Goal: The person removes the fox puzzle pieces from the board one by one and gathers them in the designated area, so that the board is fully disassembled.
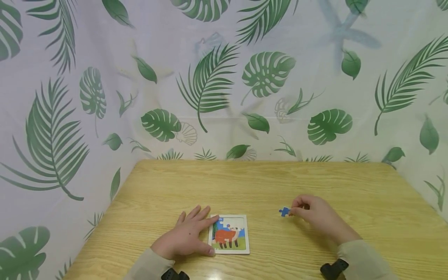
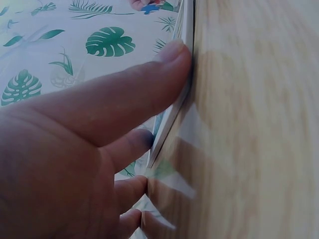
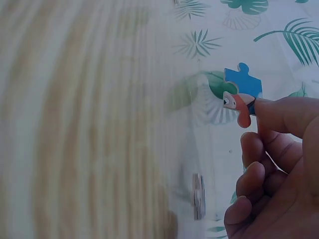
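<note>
A square jigsaw puzzle (image 1: 230, 235) in a white frame lies on the table, its picture an orange-red animal with dark legs on grass. Bare white backing shows in the picture's upper part. At its left side, my left hand (image 1: 190, 235) rests with fingers spread, the index finger and thumb (image 2: 169, 64) touching the frame's edge. Off to the right, my right hand (image 1: 316, 216) pinches a puzzle piece (image 3: 243, 87) between thumb and index finger, held above the table. That piece is blue with an orange and white part; its remaining fingers' side is partly covered by the thumb.
The wooden table (image 1: 266, 182) reaches back to a white cloth (image 1: 217, 144) printed with green leaves, which also hangs along both sides. Each wrist wears a black device, the right one (image 1: 334, 269) near the table's front.
</note>
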Tool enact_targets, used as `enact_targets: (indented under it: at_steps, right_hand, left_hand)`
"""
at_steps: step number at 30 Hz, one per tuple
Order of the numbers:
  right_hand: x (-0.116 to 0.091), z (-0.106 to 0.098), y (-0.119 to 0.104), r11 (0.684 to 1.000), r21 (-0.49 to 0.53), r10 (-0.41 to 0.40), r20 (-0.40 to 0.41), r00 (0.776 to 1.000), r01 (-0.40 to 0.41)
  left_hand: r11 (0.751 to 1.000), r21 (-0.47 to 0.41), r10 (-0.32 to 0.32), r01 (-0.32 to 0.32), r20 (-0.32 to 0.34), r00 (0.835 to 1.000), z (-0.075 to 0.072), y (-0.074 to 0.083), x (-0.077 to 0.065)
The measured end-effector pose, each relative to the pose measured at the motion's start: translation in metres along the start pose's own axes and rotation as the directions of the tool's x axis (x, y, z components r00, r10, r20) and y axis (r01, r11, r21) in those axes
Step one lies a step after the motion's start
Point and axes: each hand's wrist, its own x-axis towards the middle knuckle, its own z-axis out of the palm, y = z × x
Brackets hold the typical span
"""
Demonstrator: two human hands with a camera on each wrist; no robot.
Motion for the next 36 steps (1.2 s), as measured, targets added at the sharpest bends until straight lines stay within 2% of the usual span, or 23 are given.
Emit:
enact_targets:
  at_steps: [12,19,28,36]
  right_hand:
    - [0.01,-0.011,0.016,0.998,-0.06,-0.011,0.066,0.998,0.015]
    - [0.016,-0.012,0.017,0.995,-0.096,-0.025,0.086,0.996,0.033]
    - [0.022,-0.008,0.024,0.995,-0.095,-0.004,0.111,0.994,0.015]
    - [0.022,-0.005,0.022,0.99,-0.133,-0.033,0.11,0.993,0.048]
  left_hand:
    - [1.0,0.005,-0.007,0.007,0.001,1.0,-0.002,0.001,0.0]
    - [1.0,0.0,-0.01,0.01,0.001,1.0,-0.002,0.001,0.001]
    - [1.0,0.004,-0.009,0.009,0.001,1.0,-0.001,0.001,0.0]
    - [1.0,0.01,-0.004,0.004,-0.001,1.0,0.0,-0.002,0.0]
